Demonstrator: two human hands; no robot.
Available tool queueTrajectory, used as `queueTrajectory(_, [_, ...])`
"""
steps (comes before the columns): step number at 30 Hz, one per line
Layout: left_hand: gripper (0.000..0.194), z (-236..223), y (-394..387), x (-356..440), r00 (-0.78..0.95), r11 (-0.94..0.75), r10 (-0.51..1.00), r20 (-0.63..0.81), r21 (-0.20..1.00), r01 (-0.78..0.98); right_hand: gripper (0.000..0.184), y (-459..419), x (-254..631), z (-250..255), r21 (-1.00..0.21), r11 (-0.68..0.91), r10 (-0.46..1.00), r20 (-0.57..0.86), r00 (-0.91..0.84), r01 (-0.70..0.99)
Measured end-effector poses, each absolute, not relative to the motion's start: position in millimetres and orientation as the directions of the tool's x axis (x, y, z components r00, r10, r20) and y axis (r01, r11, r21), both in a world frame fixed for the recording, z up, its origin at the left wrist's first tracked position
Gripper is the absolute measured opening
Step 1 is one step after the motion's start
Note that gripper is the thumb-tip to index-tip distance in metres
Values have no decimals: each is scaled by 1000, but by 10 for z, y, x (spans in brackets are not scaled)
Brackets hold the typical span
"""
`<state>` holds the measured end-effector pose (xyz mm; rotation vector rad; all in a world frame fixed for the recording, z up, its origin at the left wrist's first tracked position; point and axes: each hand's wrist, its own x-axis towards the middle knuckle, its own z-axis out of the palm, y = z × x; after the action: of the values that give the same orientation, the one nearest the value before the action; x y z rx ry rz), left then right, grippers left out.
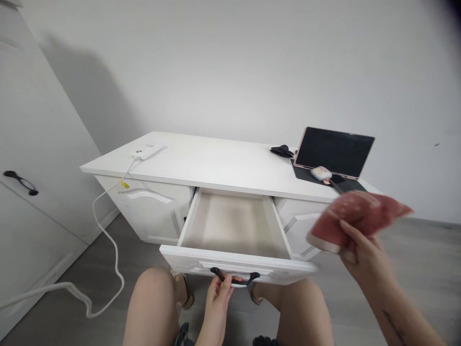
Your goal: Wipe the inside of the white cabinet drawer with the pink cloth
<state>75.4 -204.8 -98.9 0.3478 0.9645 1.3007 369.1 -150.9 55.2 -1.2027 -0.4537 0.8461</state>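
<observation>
A white drawer [236, 222] of a low white cabinet [201, 163] stands pulled out, and its inside looks bare. My left hand [220, 290] curls its fingers round the black handle [235, 278] on the drawer front. My right hand [362, 254] is raised to the right of the drawer and grips a red, book-like thing with a pale edge [355, 216], blurred by motion. My bare knees show below the drawer.
On the cabinet top sit a dark tablet in a keyboard case [333, 154], a small white case [320, 173], a black clip [283, 151] and a white power strip [146, 151] whose cable [111, 250] trails to the grey floor. A white wardrobe door [32, 158] stands left.
</observation>
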Motion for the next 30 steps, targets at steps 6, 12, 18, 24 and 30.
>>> queueTrajectory(6, [46, -1092, -2021, 753, -19, 309, 918, -395, 747, -589, 38, -790, 2486, 704, -978, -202, 974, -194, -119, -55])
queueTrajectory(12, [42, -1096, -2015, 761, -21, 254, 943, -331, 762, -596, 27, -262, 1903, 557, -912, 75, 961, -43, -274, 404])
queueTrajectory(18, [41, -1058, -2041, 724, -4, 255, 953, -304, 804, -537, 30, -396, 1662, 463, -670, 538, 665, -34, -746, 511])
queueTrajectory(24, [40, -977, -2059, 764, -66, 193, 958, -279, 799, -569, 47, -468, 1457, 49, -532, 610, 490, -329, -807, 587])
queueTrajectory(30, [40, -1042, -2073, 848, -130, 165, 947, -293, 793, -586, 62, -508, 1177, -28, -199, 693, 536, -500, -680, 693])
